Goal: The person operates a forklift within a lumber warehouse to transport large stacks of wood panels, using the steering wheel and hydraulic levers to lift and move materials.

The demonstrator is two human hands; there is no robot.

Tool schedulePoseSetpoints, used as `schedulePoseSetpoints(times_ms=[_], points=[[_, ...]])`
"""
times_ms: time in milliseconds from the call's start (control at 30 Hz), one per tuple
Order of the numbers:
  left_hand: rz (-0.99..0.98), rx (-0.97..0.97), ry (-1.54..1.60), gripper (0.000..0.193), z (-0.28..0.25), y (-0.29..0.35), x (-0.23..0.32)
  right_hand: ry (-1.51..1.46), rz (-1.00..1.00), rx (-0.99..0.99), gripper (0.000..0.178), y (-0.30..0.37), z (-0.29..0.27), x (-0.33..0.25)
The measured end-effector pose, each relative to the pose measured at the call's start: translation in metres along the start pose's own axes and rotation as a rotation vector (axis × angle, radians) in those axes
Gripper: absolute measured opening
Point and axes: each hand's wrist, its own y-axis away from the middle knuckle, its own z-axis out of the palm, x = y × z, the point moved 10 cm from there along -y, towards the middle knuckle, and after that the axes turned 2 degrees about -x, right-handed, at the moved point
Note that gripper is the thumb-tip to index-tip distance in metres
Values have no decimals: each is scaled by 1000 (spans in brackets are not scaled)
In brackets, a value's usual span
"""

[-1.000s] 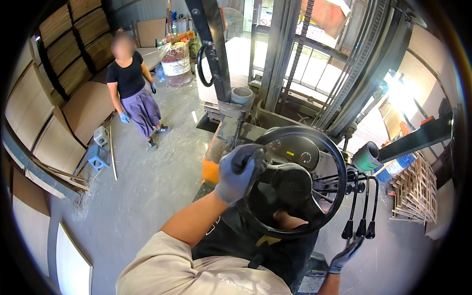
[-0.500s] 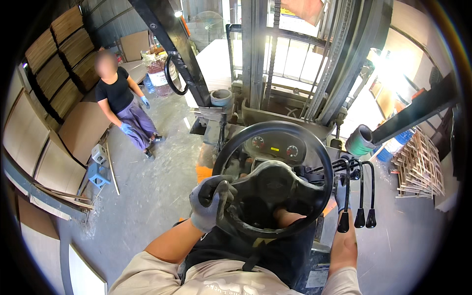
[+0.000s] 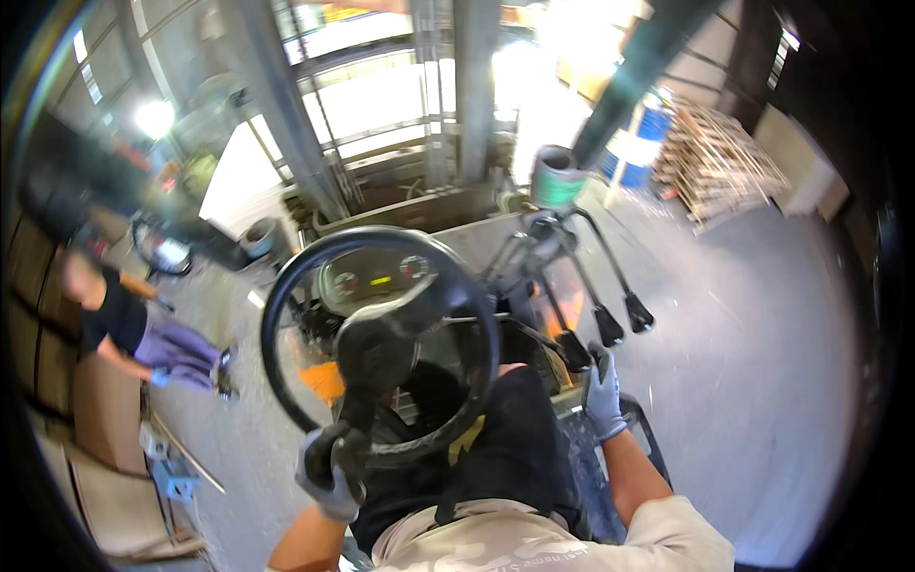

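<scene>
A black steering wheel (image 3: 490,353) stands in front of my lap. My left hand (image 3: 331,472), in a grey glove with dark-coated fingers, is closed at its lower left rim. Right of the wheel, several bent black levers end in dark knobs (image 3: 607,326). My right hand (image 3: 603,396), gloved the same way, is just behind these knobs, its fingers stretched toward them. Nothing shows in its grasp; whether the fingertips touch the nearest knob is unclear. Behind the wheel is a dashboard (image 3: 376,276) with round gauges.
Ahead rises the forklift's mast (image 3: 477,95). On the floor at left, a person (image 3: 129,324) in a black top stands near stacked boards. Wooden pallets or slats (image 3: 715,157) and a blue drum (image 3: 640,143) are at far right. A blue stool (image 3: 175,479) stands lower left.
The view has swung right, shifting the wheel and person leftward. The wheel's spokes have turned. My left hand has moved lower with the rim; my right hand has come back behind the lever knobs.
</scene>
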Motion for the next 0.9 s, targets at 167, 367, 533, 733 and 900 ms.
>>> schedulePoseSetpoints(times_ms=[167, 367, 533, 733, 900], points=[[6, -73, 137, 24, 12, 14, 3, -738, -144, 89, 56, -20, 15, -119], [76, -349, -15, 15, 61, 18, 31, 181, -531, 167, 102, -83, 25, -178], [344, -460, 35, 19, 106, -4, 73, 213, -525, 179, 104, -79, 24, -194], [478, -455, 87, 22, 165, -46, 104, 213, -511, 183, 108, -77, 21, -193], [332, -428, 222, 27, 173, -75, 90, 284, -522, 211, 111, -84, 28, -205]])
